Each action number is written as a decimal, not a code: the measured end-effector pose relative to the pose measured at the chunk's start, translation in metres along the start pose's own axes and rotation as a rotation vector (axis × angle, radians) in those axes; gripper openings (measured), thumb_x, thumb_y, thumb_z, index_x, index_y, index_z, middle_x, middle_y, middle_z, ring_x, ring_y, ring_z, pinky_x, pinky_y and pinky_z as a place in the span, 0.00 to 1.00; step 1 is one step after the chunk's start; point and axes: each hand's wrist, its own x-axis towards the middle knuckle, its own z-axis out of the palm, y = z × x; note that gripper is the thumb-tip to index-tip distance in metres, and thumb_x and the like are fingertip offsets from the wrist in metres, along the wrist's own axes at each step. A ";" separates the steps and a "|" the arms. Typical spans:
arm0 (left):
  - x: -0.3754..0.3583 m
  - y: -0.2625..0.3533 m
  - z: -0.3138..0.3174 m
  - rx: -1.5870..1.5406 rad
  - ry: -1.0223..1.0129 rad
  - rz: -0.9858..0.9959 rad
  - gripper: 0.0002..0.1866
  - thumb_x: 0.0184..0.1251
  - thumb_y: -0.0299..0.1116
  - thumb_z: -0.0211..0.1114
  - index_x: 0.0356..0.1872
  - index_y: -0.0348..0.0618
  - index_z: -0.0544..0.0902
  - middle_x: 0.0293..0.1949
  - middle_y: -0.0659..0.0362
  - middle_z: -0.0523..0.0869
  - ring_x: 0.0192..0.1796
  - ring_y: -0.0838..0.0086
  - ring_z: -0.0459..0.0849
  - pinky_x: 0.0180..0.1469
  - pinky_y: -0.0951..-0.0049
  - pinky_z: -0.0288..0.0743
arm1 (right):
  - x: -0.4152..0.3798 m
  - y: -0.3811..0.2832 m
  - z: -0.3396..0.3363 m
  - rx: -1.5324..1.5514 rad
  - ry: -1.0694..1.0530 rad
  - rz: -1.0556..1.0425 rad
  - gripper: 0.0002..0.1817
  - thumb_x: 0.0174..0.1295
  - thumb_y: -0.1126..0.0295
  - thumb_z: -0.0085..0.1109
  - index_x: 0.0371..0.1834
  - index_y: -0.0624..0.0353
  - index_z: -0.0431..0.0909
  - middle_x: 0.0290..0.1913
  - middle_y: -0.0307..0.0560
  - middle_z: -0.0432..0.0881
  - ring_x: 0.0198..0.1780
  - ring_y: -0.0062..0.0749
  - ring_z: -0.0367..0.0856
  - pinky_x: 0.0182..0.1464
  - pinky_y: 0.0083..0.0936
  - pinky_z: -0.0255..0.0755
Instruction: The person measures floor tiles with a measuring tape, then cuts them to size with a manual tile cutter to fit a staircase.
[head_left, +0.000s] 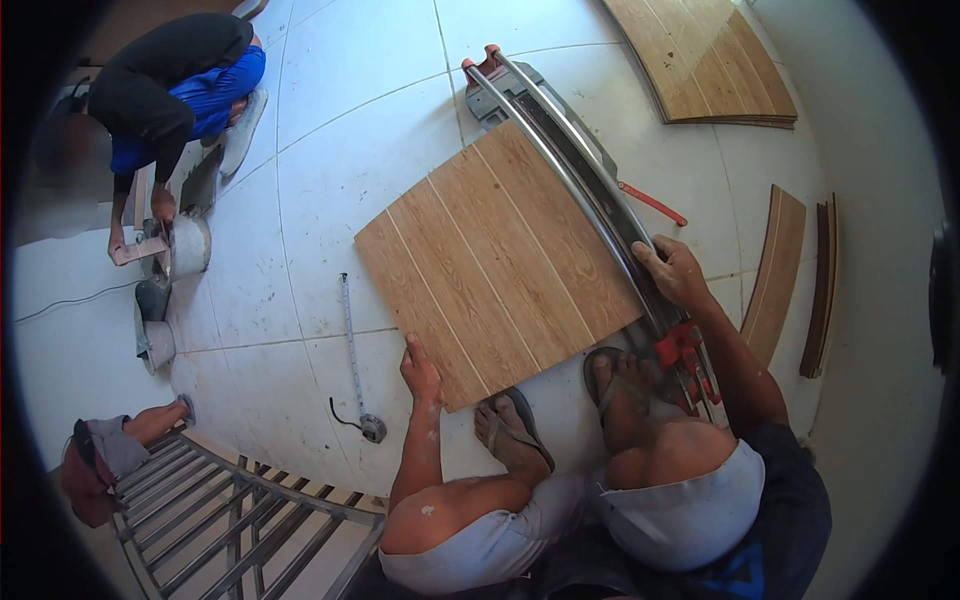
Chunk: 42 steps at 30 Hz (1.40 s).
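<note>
While left fingers (pixel 413 352) grasp the tile (pixel 490 260), right fingers (pixel 652 260) hold the cutter (pixel 532 106) hiding its right edge.

I'm seeing cool, fairly bright light washing the white tiled floor (pixel 330 185), its source out of view. Glare is streaking the shiny steel rails (pixel 548 150); soft shading is falling beneath the brown wood-grain panel (pixel 490 260). The lens is bowing straight lines, black vignetting is swallowing the corners, and a patch at left is blurring.

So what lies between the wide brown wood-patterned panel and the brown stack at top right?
In the head view, a long tile cutter with silver rails, then bare white floor.
</note>
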 end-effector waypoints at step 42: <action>-0.022 0.040 0.118 0.157 -0.041 0.083 0.36 0.86 0.58 0.48 0.50 0.24 0.82 0.43 0.44 0.89 0.44 0.60 0.84 0.52 0.61 0.77 | 0.031 0.071 0.022 0.402 0.396 0.097 0.15 0.78 0.62 0.59 0.40 0.65 0.81 0.30 0.38 0.80 0.33 0.20 0.74 0.40 0.26 0.72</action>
